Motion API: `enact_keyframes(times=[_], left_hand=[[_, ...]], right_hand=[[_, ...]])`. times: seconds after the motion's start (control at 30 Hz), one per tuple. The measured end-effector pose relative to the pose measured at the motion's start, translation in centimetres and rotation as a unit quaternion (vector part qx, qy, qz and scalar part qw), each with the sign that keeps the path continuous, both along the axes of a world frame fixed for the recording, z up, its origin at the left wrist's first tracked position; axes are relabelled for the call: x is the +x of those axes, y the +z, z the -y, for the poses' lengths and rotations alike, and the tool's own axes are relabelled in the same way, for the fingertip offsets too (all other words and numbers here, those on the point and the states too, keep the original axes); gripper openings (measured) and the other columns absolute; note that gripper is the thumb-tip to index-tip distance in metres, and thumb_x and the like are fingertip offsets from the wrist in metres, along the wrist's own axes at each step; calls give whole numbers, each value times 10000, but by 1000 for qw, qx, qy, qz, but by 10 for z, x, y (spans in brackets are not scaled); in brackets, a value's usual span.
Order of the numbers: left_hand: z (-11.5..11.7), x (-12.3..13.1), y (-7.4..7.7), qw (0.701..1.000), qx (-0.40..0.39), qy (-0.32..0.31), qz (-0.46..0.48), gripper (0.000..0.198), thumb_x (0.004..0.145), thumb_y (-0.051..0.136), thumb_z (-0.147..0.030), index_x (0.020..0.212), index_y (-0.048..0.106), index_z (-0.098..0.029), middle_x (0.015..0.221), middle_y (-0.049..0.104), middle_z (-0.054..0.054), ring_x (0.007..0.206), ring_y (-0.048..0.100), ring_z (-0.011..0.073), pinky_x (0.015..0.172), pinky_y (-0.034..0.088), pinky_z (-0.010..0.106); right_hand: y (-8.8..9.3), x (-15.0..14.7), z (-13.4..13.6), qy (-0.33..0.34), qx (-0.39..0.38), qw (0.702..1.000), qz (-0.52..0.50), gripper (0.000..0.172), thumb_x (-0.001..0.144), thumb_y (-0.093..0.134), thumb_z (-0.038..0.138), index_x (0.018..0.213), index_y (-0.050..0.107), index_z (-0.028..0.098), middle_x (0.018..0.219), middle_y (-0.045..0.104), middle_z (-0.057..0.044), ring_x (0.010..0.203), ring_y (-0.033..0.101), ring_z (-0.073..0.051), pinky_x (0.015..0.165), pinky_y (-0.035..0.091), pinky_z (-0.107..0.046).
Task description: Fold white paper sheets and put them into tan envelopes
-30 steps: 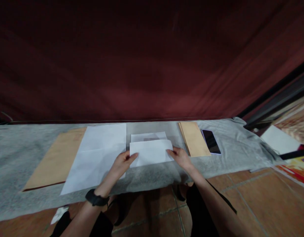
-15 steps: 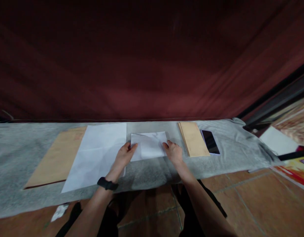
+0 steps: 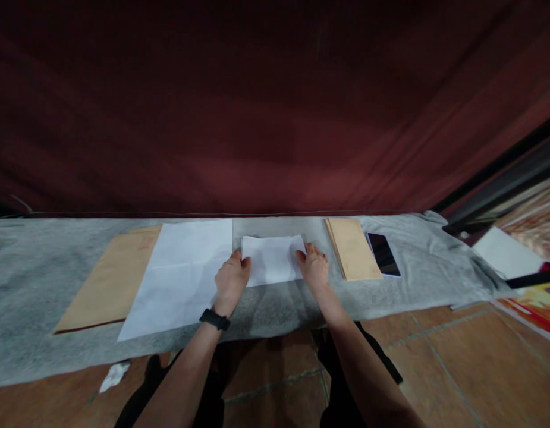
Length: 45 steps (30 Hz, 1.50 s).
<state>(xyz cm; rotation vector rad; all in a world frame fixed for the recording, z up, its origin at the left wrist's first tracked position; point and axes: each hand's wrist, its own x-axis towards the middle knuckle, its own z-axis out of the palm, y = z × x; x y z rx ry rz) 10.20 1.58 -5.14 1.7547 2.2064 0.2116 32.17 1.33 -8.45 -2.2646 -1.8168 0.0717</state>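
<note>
A folded sheet of white paper [image 3: 275,260] lies on the grey cloth, between my two hands. My left hand [image 3: 232,274] grips its left edge, thumb on top and fingers curled behind. At the right edge, my right hand [image 3: 314,266] pinches the paper the same way. Larger white sheets [image 3: 181,270] lie flat to the left, bearing a faint crease across the middle. Beside them and partly covered are big brown envelopes [image 3: 107,282]. A small stack of brown envelopes [image 3: 354,249] sits right of my right hand.
A phone [image 3: 383,254] with a dark screen lies right of the small envelopes. The grey cloth [image 3: 266,315] covers a long narrow surface against a dark red curtain [image 3: 275,119]. A crumpled white scrap [image 3: 115,375] is on the tiled floor [image 3: 435,362].
The folded paper now lies flatter and squarer, its fold lines no longer slanting. My left hand has shifted slightly right and its fingers have closed more around the edge.
</note>
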Motion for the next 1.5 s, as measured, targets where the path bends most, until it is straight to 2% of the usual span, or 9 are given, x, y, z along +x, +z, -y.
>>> enact_keyframes(times=[0.17, 0.33, 0.5, 0.77, 0.93, 1.03, 1.13, 1.27, 1.5], left_hand=[[3, 7, -2, 998, 16, -16, -61, 379, 1003, 385, -359, 1240, 584, -140, 1020, 739, 163, 987, 707, 280, 750, 492, 331], [3, 9, -1, 997, 10, -22, -73, 399, 1013, 351, -342, 1257, 576, -120, 1014, 731, 178, 987, 710, 291, 763, 510, 345], [3, 10, -3, 996, 17, -20, -83, 410, 1020, 328, -338, 1247, 580, -108, 994, 729, 189, 972, 714, 300, 758, 519, 357], [5, 12, -4, 996, 35, -17, -86, 417, 1020, 326, -341, 1263, 562, -98, 959, 724, 193, 928, 719, 305, 761, 516, 366], [9, 17, -2, 986, 148, -41, -56, 431, 1013, 313, -287, 1313, 528, -66, 1172, 659, 237, 1160, 623, 349, 1010, 433, 484], [13, 32, -13, 966, 209, -152, 5, 485, 1024, 293, -304, 1409, 471, -68, 1435, 519, 236, 1383, 449, 340, 1137, 335, 493], [16, 50, -32, 948, 200, -242, 57, 540, 1029, 322, -370, 1490, 402, -100, 1572, 404, 175, 1490, 313, 296, 1219, 242, 483], [18, 61, -49, 957, 178, -224, 52, 628, 1026, 314, -442, 1525, 358, -64, 1589, 370, 196, 1509, 280, 294, 1241, 204, 475], [17, 56, -58, 958, 192, -214, -15, 645, 1032, 265, -444, 1541, 329, -51, 1606, 332, 174, 1527, 225, 285, 1248, 179, 497]], right_hand=[[-1, -3, -1, 3, 84, 996, 8, 405, 1004, 441, 327, 1346, 540, 134, 1225, 648, -191, 1103, 587, -313, 933, 433, -433], [-7, -17, 1, 159, 115, 979, -63, 439, 1035, 369, 314, 1413, 519, 148, 1476, 515, -144, 1323, 477, -269, 1084, 387, -424], [-18, -36, 10, 255, 62, 964, -48, 509, 1052, 359, 393, 1512, 426, 185, 1608, 369, -104, 1476, 333, -251, 1196, 293, -453], [-22, -42, 16, 235, 43, 971, 14, 534, 1058, 356, 431, 1542, 383, 208, 1621, 338, -100, 1491, 312, -265, 1213, 250, -472], [-23, -44, 16, 232, 41, 972, 17, 545, 1062, 323, 443, 1546, 376, 198, 1626, 326, -101, 1494, 305, -273, 1216, 231, -469], [-22, -44, 16, 234, 25, 972, 25, 535, 1062, 321, 385, 1560, 346, 191, 1636, 300, -100, 1505, 280, -271, 1219, 216, -469], [-21, -42, 18, 243, 1, 969, 44, 555, 1030, 359, 256, 1575, 304, 164, 1651, 254, -101, 1519, 244, -260, 1231, 188, -450], [-22, -41, 18, 245, -5, 968, 59, 591, 1004, 372, 205, 1584, 272, 146, 1658, 227, -96, 1520, 238, -254, 1238, 169, -440], [-25, -38, 14, 221, 21, 974, 31, 522, 1052, 329, 295, 1564, 337, 196, 1639, 290, -92, 1501, 287, -264, 1217, 206, -453]])
